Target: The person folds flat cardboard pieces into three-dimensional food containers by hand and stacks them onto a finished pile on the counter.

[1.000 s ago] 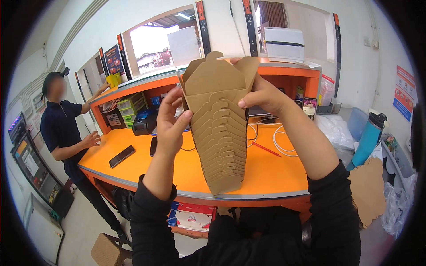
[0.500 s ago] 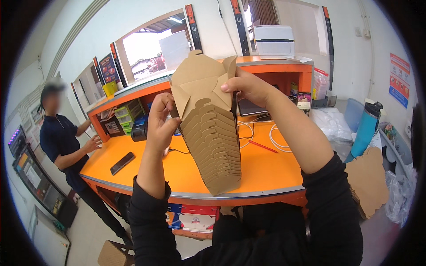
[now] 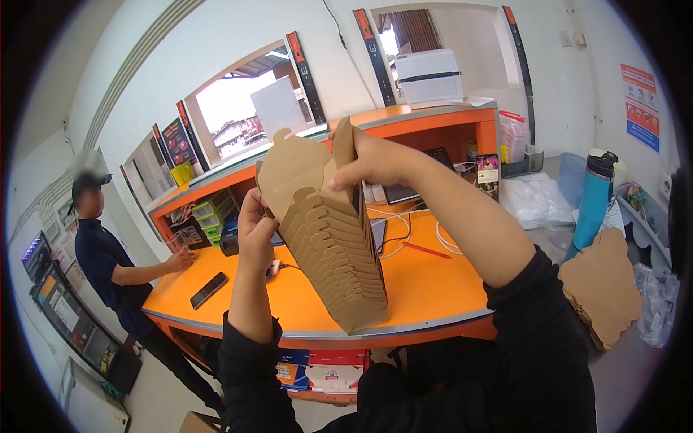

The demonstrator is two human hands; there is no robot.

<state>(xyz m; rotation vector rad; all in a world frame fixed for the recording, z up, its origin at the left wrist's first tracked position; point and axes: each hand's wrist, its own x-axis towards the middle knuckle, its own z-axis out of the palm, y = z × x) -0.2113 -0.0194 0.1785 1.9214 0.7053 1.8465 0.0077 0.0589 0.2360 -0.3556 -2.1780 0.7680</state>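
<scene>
The left hand (image 3: 256, 227) and right hand (image 3: 375, 162) flanked the top box (image 3: 292, 169), atop the stack (image 3: 336, 252).
The left's fingers were curled in at the box's left edge, its hold unclear; the right, nearly closed, pinched a flap (image 3: 346, 144). A light, even grip would probably have spared the card creases. The stack seemed to stand on the surface (image 3: 440, 289), a pen (image 3: 426, 250) to its right.
</scene>
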